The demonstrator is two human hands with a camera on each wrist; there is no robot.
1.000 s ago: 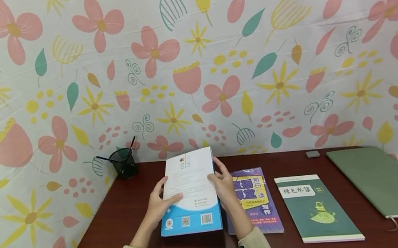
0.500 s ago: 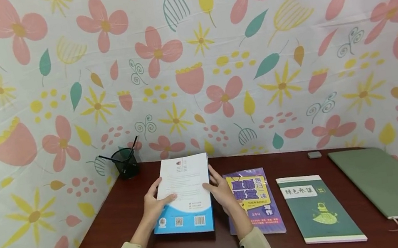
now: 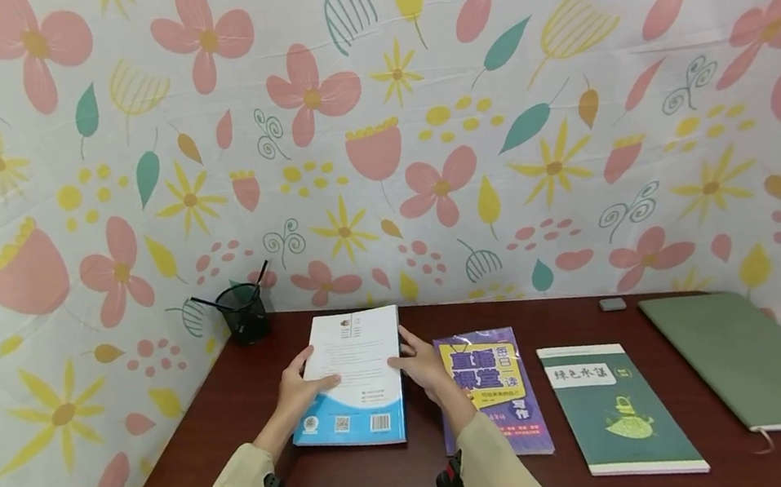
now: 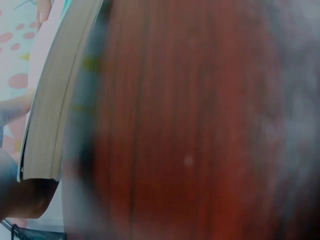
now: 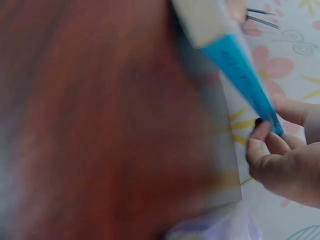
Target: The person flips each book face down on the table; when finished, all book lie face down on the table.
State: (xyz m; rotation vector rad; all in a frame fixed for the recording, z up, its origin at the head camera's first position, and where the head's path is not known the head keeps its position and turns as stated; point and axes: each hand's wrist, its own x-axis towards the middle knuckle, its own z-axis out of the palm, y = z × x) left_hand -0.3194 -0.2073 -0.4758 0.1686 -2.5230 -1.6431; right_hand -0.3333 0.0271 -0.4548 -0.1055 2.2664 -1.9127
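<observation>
Worktop (image 3: 363, 486): dark red-brown wood, set into a corner lined with flower-printed cloth; it carries four books in a row.
Green folder (image 3: 753, 356): largest item, far right, lying flat, plain cover, no writing visible.
White-and-blue book (image 3: 354, 363): leftmost in the row, back cover up, near edge down on the worktop, far edge looking slightly raised. Barcode and two QR codes on the blue band; the small print above is too fine to read.
Handling: a thick paperback, by the page block seen from the left wrist (image 4: 47, 100). Judged moderately heavy, with a bendy, smooth and likely slippery cover. Best held by both long edges, thumbs on top.
Purple book (image 3: 494, 386): just beside the first; big yellow-panel title reads 直播课堂, with 每日一读 and 写作.
Green book (image 3: 615, 407): right of the purple one, label reads 绿色水课, as far as it can be made out.
Left hand (image 3: 298, 387): grasps the book's left edge, thumb on the cover.
Right hand (image 3: 425, 366): holds the right edge, fingers curled at the blue spine in the right wrist view.
Pen cup (image 3: 244, 312): black mesh, in the back corner.
Grey eraser (image 3: 612, 303): small, by the wall.
</observation>
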